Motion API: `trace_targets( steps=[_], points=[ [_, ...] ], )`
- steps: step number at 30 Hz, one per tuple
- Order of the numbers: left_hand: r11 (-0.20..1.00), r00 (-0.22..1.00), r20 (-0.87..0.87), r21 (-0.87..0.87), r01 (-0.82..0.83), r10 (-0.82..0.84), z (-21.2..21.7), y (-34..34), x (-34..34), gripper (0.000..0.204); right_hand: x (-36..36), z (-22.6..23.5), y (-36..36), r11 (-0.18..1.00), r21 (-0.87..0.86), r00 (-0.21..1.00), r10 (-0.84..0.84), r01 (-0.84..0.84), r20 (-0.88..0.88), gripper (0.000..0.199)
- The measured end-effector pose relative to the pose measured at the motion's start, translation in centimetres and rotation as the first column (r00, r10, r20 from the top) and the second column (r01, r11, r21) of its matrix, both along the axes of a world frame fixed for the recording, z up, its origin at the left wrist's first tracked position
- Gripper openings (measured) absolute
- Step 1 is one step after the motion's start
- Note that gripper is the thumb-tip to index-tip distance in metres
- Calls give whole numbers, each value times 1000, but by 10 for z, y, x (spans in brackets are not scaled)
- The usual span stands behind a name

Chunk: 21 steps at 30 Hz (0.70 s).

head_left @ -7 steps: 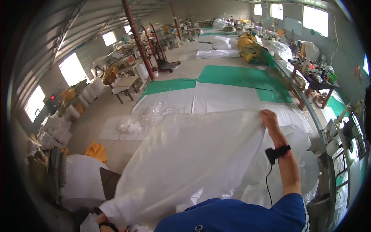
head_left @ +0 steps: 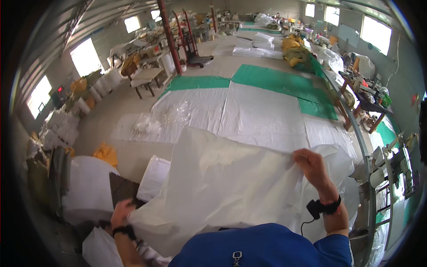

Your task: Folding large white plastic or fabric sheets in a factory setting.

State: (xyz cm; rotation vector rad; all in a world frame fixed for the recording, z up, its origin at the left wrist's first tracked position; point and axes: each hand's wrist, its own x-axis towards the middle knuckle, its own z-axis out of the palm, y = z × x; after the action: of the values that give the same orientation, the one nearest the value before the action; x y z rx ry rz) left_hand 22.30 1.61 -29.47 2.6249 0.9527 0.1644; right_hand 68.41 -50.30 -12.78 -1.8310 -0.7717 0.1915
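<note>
Cluttered workshop, green sheeting point(head_left: 271, 82) on the floor point(head_left: 104, 122) up ahead. White sheet point(head_left: 222, 178) sits right between the hands, long axis running lower left to upper right. Right hand point(head_left: 312, 167) has its far edge pinched; left hand point(head_left: 121, 214) is at the near-left end, can't really tell if it's gripping.

A large white sheet point(head_left: 231, 178), thin and faintly glossy, hangs slack and creased. Its far edge slopes from a peak at left to the right hand point(head_left: 313, 169), which grips it; whether the left hand point(head_left: 121, 214) pinches its corner is hard to tell.
</note>
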Motion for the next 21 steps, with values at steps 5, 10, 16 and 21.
trace_targets(
  steps=[5, 10, 16, 21],
  points=[
    [871, 951, 256, -411, 270, -174, 68, -85, 210, 65, -64, 24, 4, 979, -75, 980, 183, -189, -74, 14],
    [711, 809, 431, -412, 570, -400, 82, -180, 344, 65, -81, 22, -25, 926, 60, 884, 375, -374, -280, 15],
    [644, 655, 297, -149, 751, -695, 73, -224, 412, 28, -72, 18, -53, 750, 49, 708, 642, -660, -293, 21],
    [497, 600, 249, -373, 784, -760, 121, -257, 407, 8, 60, -35, -153, 975, 185, 953, 170, -124, -253, 14]
  ],
)
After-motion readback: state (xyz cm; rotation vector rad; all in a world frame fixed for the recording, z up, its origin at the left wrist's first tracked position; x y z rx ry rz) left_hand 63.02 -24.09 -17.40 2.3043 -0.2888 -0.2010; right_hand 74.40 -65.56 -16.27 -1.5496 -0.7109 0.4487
